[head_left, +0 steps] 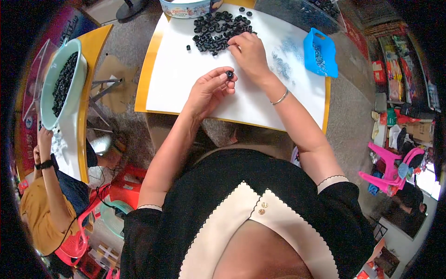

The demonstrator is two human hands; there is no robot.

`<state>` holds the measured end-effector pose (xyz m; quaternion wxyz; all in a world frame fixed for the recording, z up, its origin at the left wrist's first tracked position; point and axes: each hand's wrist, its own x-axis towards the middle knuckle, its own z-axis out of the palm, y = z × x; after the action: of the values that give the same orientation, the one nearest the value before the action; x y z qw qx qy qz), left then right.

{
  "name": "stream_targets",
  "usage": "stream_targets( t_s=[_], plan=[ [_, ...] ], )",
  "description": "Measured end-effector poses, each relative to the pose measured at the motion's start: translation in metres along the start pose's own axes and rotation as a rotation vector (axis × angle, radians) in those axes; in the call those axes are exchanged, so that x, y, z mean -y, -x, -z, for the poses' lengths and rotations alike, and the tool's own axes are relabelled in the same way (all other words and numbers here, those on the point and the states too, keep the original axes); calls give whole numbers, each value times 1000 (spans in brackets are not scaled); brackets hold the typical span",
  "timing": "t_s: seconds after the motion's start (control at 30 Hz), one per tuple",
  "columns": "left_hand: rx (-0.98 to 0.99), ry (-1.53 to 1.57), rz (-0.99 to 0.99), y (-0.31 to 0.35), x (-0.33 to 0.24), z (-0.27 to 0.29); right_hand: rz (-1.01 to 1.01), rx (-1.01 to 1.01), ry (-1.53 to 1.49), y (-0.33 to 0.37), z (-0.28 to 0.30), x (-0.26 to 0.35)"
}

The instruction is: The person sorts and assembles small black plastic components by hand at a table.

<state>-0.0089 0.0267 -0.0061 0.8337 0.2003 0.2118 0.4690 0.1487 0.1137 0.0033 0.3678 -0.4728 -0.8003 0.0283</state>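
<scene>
At the far left, well clear of the white work sheet (186, 74), a co-worker's arm (44, 153) with a black wristband reaches up toward a pale green bowl (76, 88) filled with small black parts, which sits on a neighbouring yellow-edged table (95, 51).

On the white work sheet, which covers a yellow tabletop, the person's left hand (209, 90) hovers over the sheet's middle, fingers curled narrow and pinching a single small black ring (230, 74) between thumb and fingertips. The ring is held just above the sheet, near the lower edge of the pile of black rings (218, 30) heaped at the sheet's far side.

Just right of the held ring, the right hand (251, 53) lies over the sheet with its fingers bent down into the near edge of the pile; whether those fingertips grip a ring cannot be told, as the knuckles hide them. A thin silver bangle (280, 97) circles the right wrist.

At the sheet's far edge, beyond the pile, stands a round tin (186, 9) with a printed side. To the right of the right hand, a scatter of small silvery pieces (281, 63) lies loose on the sheet, and at the sheet's right edge rests a blue scoop (320, 51) holding more of them. Farther right, off the table, pink plastic chairs (390, 169) are stacked on the floor.
</scene>
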Motion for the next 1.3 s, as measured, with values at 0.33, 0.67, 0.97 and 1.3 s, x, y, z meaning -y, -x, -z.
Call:
stream_targets(
  t_s=[0.33, 0.67, 0.97, 1.3],
  plan=[
    [-2, -4, 3, 2, 3, 0, -3, -16, 22, 3, -2, 1],
    [-100, -35, -53, 4, 5, -8, -632, 142, -973, 50, 67, 51],
    [-156, -140, -47, 17, 12, -25, -330, 23, -622, 72, 76, 70],
    [-170, -275, -99, 28, 12, -38, -118, -72, -437, 81, 78, 72]
  ],
)
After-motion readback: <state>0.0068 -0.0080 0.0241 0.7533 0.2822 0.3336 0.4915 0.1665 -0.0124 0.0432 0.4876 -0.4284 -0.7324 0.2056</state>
